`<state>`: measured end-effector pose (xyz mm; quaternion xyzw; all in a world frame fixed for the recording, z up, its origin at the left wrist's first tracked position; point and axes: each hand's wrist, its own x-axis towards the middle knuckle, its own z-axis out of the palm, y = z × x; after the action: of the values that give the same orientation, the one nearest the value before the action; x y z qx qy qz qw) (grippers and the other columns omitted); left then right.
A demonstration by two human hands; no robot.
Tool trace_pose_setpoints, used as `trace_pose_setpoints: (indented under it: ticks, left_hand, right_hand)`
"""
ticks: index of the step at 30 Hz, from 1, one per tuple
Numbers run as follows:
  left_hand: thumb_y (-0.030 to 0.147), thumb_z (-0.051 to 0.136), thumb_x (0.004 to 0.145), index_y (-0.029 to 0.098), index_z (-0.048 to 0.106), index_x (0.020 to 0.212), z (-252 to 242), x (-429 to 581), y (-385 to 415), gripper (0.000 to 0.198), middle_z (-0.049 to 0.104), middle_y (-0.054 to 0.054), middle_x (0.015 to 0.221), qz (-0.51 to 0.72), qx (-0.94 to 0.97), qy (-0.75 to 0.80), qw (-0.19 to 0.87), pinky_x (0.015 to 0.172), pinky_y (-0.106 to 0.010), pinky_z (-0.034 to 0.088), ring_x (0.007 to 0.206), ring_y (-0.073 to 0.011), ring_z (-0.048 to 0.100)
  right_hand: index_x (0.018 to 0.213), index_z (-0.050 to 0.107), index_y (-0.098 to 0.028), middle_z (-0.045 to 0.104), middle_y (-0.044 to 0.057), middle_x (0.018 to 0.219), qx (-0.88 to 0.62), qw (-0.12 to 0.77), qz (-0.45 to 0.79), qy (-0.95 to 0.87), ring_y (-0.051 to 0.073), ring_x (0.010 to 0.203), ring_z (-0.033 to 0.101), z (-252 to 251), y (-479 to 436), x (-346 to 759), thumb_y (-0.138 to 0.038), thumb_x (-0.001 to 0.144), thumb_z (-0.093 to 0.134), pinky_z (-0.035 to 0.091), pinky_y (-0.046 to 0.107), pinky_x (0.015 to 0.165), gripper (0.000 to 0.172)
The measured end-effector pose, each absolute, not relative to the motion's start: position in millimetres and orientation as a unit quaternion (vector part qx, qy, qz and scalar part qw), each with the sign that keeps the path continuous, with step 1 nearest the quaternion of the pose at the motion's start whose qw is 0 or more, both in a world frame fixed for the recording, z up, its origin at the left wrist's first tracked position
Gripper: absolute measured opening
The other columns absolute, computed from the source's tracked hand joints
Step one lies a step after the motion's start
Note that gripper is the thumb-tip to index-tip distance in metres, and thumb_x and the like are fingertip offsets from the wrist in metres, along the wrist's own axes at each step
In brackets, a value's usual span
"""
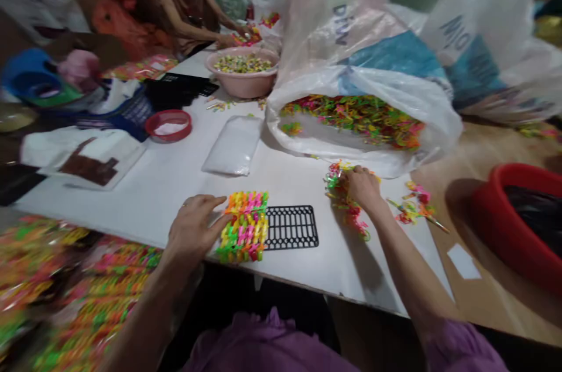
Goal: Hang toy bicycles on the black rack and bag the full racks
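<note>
A black plastic grid rack (292, 227) lies on the white table, its left part filled with rows of bright plastic pieces (244, 228) in green, yellow, pink and orange. My left hand (195, 223) is at the left edge of these rows, thumb and forefinger stretched apart, the fingertips touching the pieces. To the right of the rack, my right hand (362, 186) reaches into a small loose pile of similar pieces (336, 176). Its fingers are bent down and closed among them; the exact piece between the fingertips is hidden.
A large white bag (281, 138) of loose pieces lies open behind my right hand. A clear plastic packet (235, 147), a red dish (169, 126) and a pink basin (243, 84) stand further back. A red tub (504, 226) is at right. Another person (188, 6) works across the table.
</note>
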<state>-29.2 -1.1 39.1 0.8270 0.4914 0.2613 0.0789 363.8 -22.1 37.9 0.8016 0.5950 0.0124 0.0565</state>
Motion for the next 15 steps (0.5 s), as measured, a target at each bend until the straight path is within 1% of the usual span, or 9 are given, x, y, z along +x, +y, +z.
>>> trace_pose_setpoints:
  ticks: [2,4,6,8,9,11,12,14,15]
  left_hand:
    - [0.049,0.051,0.080,0.021,0.063,0.101,45.8,-38.0,-1.0,0.037,0.064,-0.006,0.095,0.229,0.823,0.511,0.100,0.082,-0.035,0.045,0.092,-0.0223,0.058]
    - [0.047,0.051,0.081,0.022,0.063,0.101,50.5,-37.8,-2.3,0.034,0.063,-0.006,0.095,0.218,0.825,0.509,0.111,0.082,-0.034,0.045,0.093,-0.0213,0.057]
    - [0.044,0.051,0.082,0.021,0.063,0.101,52.0,-28.6,-3.9,0.032,0.063,-0.006,0.095,0.216,0.834,0.496,0.105,0.083,-0.033,0.044,0.093,-0.0209,0.057]
    - [0.040,0.051,0.082,0.020,0.064,0.099,50.2,-15.7,-5.1,0.029,0.063,-0.006,0.094,0.209,0.847,0.481,0.092,0.083,-0.035,0.044,0.092,-0.0215,0.057]
    - [0.038,0.051,0.082,0.019,0.064,0.098,48.5,-9.7,-5.3,0.027,0.063,-0.006,0.093,0.202,0.852,0.475,0.087,0.083,-0.035,0.043,0.091,-0.0217,0.057]
    - [0.034,0.050,0.083,0.019,0.065,0.094,44.7,-1.9,-5.5,0.024,0.064,-0.006,0.091,0.183,0.860,0.468,0.083,0.083,-0.036,0.042,0.089,-0.0216,0.056]
    - [0.034,0.050,0.084,0.019,0.065,0.092,43.4,-0.1,-5.6,0.022,0.064,-0.006,0.089,0.176,0.863,0.466,0.087,0.083,-0.036,0.042,0.088,-0.0212,0.056]
    - [0.034,0.050,0.084,0.019,0.065,0.091,43.9,0.8,-5.8,0.022,0.064,-0.005,0.089,0.178,0.863,0.463,0.094,0.082,-0.034,0.042,0.088,-0.0206,0.056]
    - [0.036,0.051,0.084,0.019,0.065,0.092,45.8,1.1,-5.9,0.023,0.063,-0.006,0.090,0.188,0.861,0.463,0.093,0.082,-0.034,0.042,0.088,-0.0207,0.056]
  right_hand:
    - [0.102,0.063,-0.013,0.056,0.017,0.100,0.785,0.100,0.027,0.611,0.027,0.096,0.052,34.3,-18.3,369.6,-0.007,0.084,0.039,0.039,0.035,0.078,0.031]
    - [0.104,0.063,-0.016,0.056,0.016,0.100,0.773,0.109,0.027,0.624,0.027,0.095,0.053,33.1,-18.1,371.1,-0.008,0.083,0.040,0.039,0.035,0.077,0.032]
    - [0.101,0.064,-0.017,0.056,0.015,0.099,0.767,0.102,0.030,0.633,0.027,0.094,0.052,35.3,-20.4,372.8,-0.011,0.083,0.041,0.038,0.036,0.077,0.030]
    - [0.096,0.066,-0.016,0.056,0.015,0.098,0.769,0.064,0.046,0.634,0.028,0.094,0.051,40.1,-25.1,372.5,-0.016,0.083,0.044,0.038,0.037,0.078,0.025]
    - [0.094,0.066,-0.016,0.057,0.015,0.097,0.774,0.023,0.051,0.631,0.028,0.094,0.051,42.5,-28.5,369.3,-0.019,0.083,0.046,0.038,0.037,0.078,0.024]
    - [0.091,0.066,-0.016,0.058,0.013,0.095,0.777,-0.107,0.018,0.620,0.025,0.090,0.052,44.4,-37.7,352.3,-0.025,0.082,0.049,0.039,0.035,0.077,0.021]
    - [0.091,0.065,-0.016,0.059,0.011,0.092,0.769,-0.184,-0.030,0.611,0.022,0.085,0.054,42.8,-43.0,337.8,-0.028,0.082,0.050,0.040,0.032,0.074,0.022]
    - [0.090,0.062,-0.016,0.061,0.006,0.083,0.721,-0.320,-0.178,0.588,0.017,0.071,0.055,33.6,-53.4,299.1,-0.034,0.081,0.051,0.042,0.027,0.065,0.023]
    - [0.091,0.060,-0.016,0.061,0.004,0.078,0.685,-0.357,-0.266,0.577,0.015,0.067,0.054,26.6,-57.7,277.6,-0.036,0.080,0.052,0.042,0.026,0.062,0.024]
